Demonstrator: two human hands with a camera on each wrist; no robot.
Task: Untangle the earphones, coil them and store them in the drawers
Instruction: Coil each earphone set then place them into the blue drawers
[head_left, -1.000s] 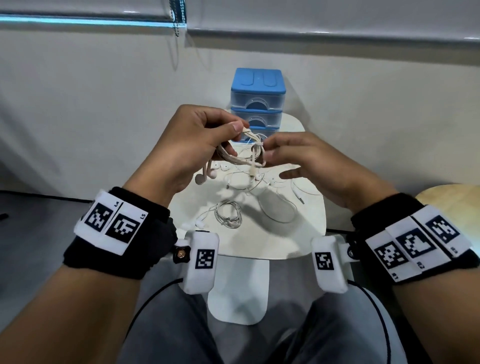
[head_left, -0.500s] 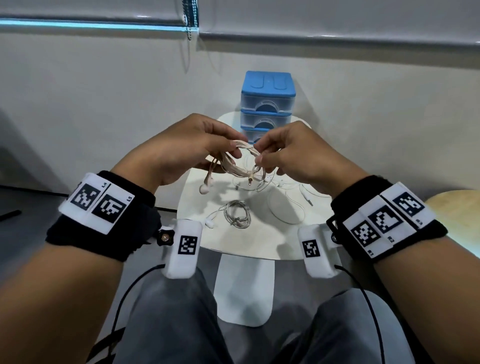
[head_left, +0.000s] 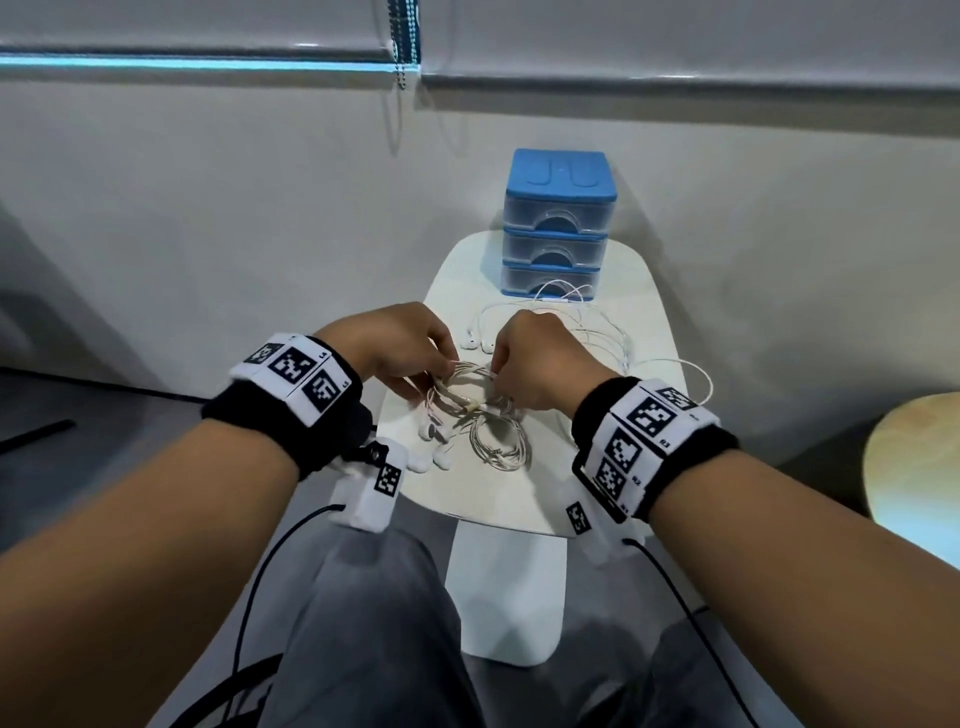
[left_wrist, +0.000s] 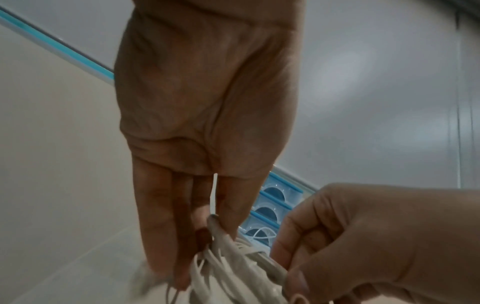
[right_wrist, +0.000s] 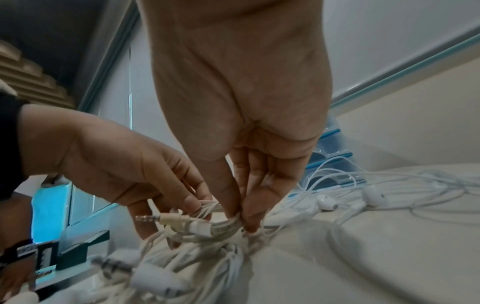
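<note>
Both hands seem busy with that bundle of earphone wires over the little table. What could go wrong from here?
1. The left hand and right hand pinch the beige earphones directly above a coiled pair; dangling loops might snag it.
2. Loose white earphones lie nearby and could get caught up too.
3. The drawers look shut, so storing may need a free hand.

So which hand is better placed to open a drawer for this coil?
Probably the right hand: it sits nearer the blue drawer unit, while the left hand can keep pinching the earphone coil.
</note>
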